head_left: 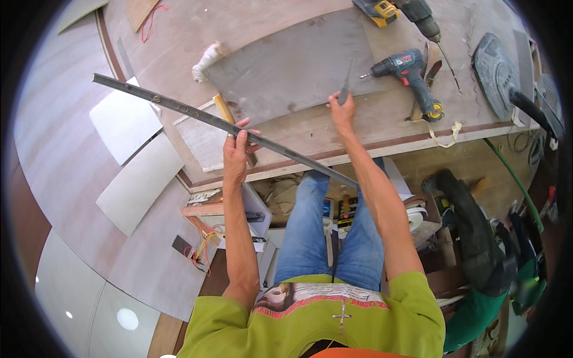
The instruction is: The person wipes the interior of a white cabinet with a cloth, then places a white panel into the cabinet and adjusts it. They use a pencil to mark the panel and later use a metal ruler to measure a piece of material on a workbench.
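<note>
A long, narrow grey metal rail [185, 110] slants from the upper left down toward my right forearm. My left hand [236, 154] is closed around it near its middle, with the thumb on top. In my right hand [342, 114] is a slim knife [344, 90], its thin blade pointing away from me. That hand is closed on the handle, over the near edge of a large grey sheet [286, 65] lying on the worktable. Just beyond my left hand lies a tool with a yellowish wooden handle [224, 109], partly hidden by the rail and hand.
A blue cordless drill [406, 68], another drill with a long bit [421, 21] and a grey sander-like tool [496, 74] lie at the right. White panels [140, 182] sit at left. Loose wires [206, 238] hang below. At right, another person in green [477, 316] works close by.
</note>
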Tool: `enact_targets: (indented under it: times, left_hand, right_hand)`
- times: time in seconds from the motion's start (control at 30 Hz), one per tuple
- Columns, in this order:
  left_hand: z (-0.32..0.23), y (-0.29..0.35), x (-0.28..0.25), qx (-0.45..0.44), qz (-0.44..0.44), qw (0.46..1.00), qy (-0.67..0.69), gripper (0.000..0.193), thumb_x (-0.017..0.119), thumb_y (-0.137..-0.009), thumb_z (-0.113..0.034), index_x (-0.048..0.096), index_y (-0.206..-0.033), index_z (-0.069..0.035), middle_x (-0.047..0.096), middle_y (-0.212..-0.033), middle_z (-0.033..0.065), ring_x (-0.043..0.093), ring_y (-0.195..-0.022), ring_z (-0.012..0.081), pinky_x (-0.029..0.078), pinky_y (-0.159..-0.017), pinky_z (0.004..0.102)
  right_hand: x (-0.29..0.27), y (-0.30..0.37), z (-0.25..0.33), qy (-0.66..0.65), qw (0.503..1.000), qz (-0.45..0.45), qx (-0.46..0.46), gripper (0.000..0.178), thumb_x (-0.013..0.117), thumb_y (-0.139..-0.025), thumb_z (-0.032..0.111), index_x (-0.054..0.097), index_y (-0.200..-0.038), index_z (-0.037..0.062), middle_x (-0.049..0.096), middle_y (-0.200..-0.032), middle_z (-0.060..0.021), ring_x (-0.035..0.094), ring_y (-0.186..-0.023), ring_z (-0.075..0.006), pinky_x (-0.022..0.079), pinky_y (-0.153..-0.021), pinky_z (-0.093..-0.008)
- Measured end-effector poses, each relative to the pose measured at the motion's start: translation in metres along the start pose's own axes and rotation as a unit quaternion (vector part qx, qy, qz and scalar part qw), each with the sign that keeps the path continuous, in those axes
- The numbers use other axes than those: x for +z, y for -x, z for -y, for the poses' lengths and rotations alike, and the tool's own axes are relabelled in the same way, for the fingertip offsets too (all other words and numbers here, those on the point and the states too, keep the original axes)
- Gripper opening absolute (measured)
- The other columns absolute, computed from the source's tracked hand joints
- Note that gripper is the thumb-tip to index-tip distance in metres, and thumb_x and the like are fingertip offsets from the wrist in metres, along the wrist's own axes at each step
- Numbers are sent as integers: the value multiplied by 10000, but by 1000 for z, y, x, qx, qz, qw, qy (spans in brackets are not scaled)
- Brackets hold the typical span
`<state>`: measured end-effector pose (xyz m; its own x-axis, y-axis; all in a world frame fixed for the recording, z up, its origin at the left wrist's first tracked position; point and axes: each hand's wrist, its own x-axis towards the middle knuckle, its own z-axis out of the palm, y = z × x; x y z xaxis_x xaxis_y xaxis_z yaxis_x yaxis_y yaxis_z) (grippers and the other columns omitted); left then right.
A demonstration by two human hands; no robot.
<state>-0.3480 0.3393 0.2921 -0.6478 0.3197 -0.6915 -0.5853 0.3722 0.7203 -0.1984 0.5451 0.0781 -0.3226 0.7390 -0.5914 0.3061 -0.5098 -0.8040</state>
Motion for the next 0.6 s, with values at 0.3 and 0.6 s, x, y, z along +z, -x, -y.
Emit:
enact_targets:
  times: [0.3, 0.6]
  left_hand:
    - [-6, -35, -7, -13, 58, 998, -25, 401, 494, -1108, -257, 511, -1458, -63, 694, -1109, 76, 676, -1008, 156, 592, -884, 364]
    - [-32, -122, 41, -41, 141, 980, -132, 405, 547, -1082, -316, 568, -1434, -116, 594, -1138, 31, 605, -1022, 149, 567, -895, 360]
  right_hand:
    - [52, 13, 14, 63, 998, -8, 10, 124, 685, -914, 111, 609, -988, 47, 660, -822, -46, 684, -713, -157, 543, -663, -326]
    - [-61, 32, 68, 178, 965, 190, 21, 367, 696, -957, 246, 656, -1280, 77, 725, -1015, -128, 708, -949, -255, 530, -859, -359]
